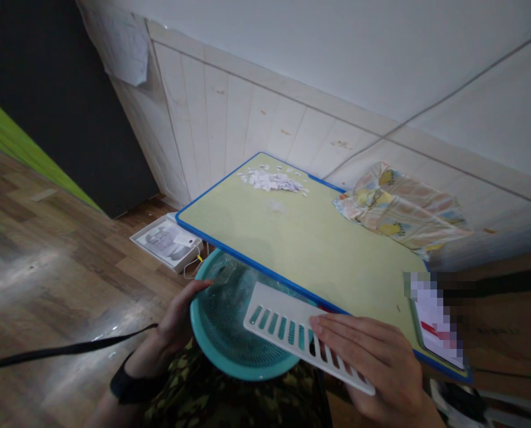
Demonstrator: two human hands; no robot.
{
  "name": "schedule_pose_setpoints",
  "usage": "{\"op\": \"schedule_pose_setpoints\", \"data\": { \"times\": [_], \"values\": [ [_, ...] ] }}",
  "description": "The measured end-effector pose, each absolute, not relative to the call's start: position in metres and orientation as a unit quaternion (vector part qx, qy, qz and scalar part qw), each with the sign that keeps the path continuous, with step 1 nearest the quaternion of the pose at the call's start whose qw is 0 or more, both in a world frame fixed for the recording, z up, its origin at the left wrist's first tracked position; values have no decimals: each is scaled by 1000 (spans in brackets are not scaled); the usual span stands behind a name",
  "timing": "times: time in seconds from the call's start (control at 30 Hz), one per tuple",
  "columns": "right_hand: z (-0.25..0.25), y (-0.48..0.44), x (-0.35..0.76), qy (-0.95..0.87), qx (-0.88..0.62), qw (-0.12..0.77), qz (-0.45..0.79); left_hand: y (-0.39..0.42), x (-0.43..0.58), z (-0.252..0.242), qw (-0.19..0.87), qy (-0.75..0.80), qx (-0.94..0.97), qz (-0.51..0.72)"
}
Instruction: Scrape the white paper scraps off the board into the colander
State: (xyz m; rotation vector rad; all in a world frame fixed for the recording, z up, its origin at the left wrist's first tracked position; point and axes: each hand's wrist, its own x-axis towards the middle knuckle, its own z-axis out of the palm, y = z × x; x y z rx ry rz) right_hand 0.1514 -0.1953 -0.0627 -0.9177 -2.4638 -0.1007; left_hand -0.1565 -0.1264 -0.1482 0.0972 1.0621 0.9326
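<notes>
Below the table's near edge, a teal plastic colander [202, 342] rests against my lap. My left hand [179, 315] grips its left rim, thumb over the edge. In my right hand [376, 362] is a flat white plastic plate [283, 297] with a row of slots along one side. It is tilted over the colander's right part and hides some of the inside. Something pale and unclear shows in the colander. On the pale yellow tabletop [332, 249], trimmed in blue, small white scraps [272, 180] lie piled near the far corner.
A patterned cloth [403, 205] lies at the table's back right, against the white panelled wall [256, 113]. A white sheet or booklet, partly pixelated [439, 333], sits at the right end. On the wooden floor [69, 261] at left is a shallow white box [167, 241] beside a cord.
</notes>
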Motion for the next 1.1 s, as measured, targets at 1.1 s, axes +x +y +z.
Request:
{"op": "schedule_pose_setpoints", "data": {
  "times": [1.1],
  "values": [
    [-96, -18, 227, -473, -625, 581, 220, -123, -151, -143, 726, 539, 69, 422]
  ]
}}
